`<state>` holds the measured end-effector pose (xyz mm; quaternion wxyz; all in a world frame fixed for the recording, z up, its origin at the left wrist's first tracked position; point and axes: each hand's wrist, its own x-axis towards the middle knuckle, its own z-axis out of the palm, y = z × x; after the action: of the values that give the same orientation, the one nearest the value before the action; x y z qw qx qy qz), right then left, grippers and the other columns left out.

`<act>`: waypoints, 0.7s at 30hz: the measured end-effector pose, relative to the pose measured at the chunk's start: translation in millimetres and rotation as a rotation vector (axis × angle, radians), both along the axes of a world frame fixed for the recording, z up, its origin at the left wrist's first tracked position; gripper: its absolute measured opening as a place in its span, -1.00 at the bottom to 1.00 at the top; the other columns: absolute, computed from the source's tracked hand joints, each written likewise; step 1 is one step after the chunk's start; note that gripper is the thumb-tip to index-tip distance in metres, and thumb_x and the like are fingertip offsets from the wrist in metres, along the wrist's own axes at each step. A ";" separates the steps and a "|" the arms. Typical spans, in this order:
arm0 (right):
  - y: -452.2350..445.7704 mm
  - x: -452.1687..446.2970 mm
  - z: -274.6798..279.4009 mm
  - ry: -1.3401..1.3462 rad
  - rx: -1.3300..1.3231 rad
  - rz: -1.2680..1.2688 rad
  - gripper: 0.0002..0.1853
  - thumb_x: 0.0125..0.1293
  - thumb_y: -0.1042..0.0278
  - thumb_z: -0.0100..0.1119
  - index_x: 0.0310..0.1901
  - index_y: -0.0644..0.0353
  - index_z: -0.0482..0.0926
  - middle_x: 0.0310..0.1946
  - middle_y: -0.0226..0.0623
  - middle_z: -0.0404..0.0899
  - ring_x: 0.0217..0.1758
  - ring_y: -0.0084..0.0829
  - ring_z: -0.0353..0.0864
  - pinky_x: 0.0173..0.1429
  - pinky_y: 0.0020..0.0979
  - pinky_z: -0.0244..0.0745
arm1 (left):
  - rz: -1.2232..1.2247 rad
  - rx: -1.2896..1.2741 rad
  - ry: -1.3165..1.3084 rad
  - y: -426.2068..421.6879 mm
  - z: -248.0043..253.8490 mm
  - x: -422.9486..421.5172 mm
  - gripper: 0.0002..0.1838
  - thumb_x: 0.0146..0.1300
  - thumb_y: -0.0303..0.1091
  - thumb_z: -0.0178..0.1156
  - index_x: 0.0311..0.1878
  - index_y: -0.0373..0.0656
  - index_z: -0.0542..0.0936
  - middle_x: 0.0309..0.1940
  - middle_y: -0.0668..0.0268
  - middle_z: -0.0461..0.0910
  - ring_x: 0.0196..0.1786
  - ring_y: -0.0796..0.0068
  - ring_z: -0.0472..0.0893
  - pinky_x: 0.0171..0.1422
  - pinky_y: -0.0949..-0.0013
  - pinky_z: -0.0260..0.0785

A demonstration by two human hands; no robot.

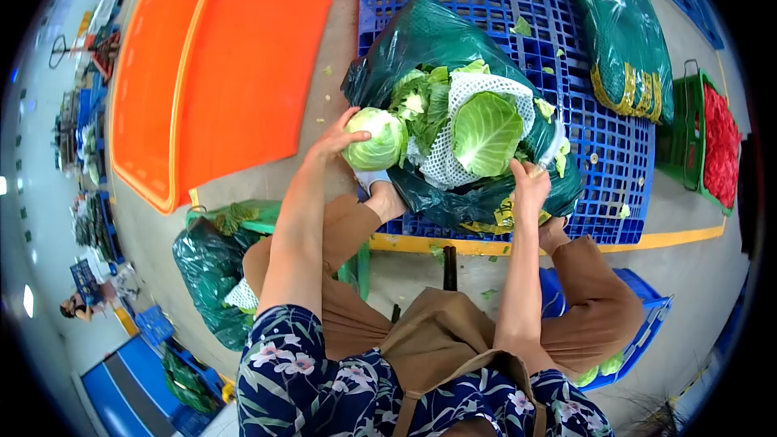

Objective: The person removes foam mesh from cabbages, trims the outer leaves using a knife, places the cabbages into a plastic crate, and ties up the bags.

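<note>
The left hand [344,134] is partly open around a round pale-green cabbage [379,140], its fingers against the left side and its thumb laid over the near face. The cabbage sits at the left edge of an opened dark-green plastic bag [425,32], beside a clump of ruffled green leaves [425,105]. The right hand [530,184] is closed around the grip of a knife with a curved silvery blade [554,148], which points up and away from the body. The right thumb side is right at the near edge of a broad, veined green cabbage leaf [487,133]; whether it touches the leaf cannot be told. White mesh netting [441,150] lies around and under that leaf, inside the bag.

The bag rests on a blue plastic grid pallet [607,174], whose near edge runs along a yellow floor line [405,243]. Right of the blade, pallet grid with scattered leaf scraps reaches toward a long, filled green plastic sack with yellow bands [623,24], well apart from the knife. Farther right stands a green plastic crate of red contents [681,133]. On the left, a strip of grey floor separates the pallet from a large orange plastic tub [259,57]; the left forearm is near the tub's edge.
</note>
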<state>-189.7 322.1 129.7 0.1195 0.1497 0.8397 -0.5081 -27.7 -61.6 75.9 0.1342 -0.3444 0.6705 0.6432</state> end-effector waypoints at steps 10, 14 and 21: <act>-79.3 59.7 10.4 -0.267 -0.305 0.457 -0.59 0.11 0.28 0.39 -0.10 0.31 0.46 -0.29 -0.26 0.56 -0.31 -0.50 0.55 -0.24 -0.42 0.52 | 0.236 0.563 0.192 74.0 24.7 26.4 -0.03 -0.02 0.17 0.30 0.40 -0.04 0.11 0.34 0.16 0.22 0.36 0.13 0.28 0.34 -0.01 0.26; -84.7 51.8 -22.5 -0.524 -0.692 0.355 -0.53 0.05 0.26 0.45 -0.10 0.30 0.44 -0.35 -0.33 0.50 -0.31 -0.50 0.51 -0.25 -0.37 0.50 | 0.316 0.601 0.267 115.5 72.3 11.1 0.07 -0.14 0.18 0.37 0.39 -0.12 0.12 0.32 0.15 0.26 0.32 0.20 0.35 0.38 0.14 0.24; -41.2 30.0 27.2 -0.448 -0.682 0.154 -0.71 0.10 0.38 0.38 -0.34 0.18 0.39 -0.48 -0.40 0.44 -0.62 -0.59 0.37 -0.68 -0.51 0.30 | 0.203 0.711 0.338 159.6 97.7 23.1 0.10 -0.21 0.26 0.39 0.36 -0.13 0.21 0.28 0.15 0.33 0.29 0.15 0.37 0.38 0.08 0.24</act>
<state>-159.7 280.9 156.9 0.3797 0.1454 0.5852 -0.7016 -4.6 98.0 173.6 0.0687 -0.2303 0.3815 0.8926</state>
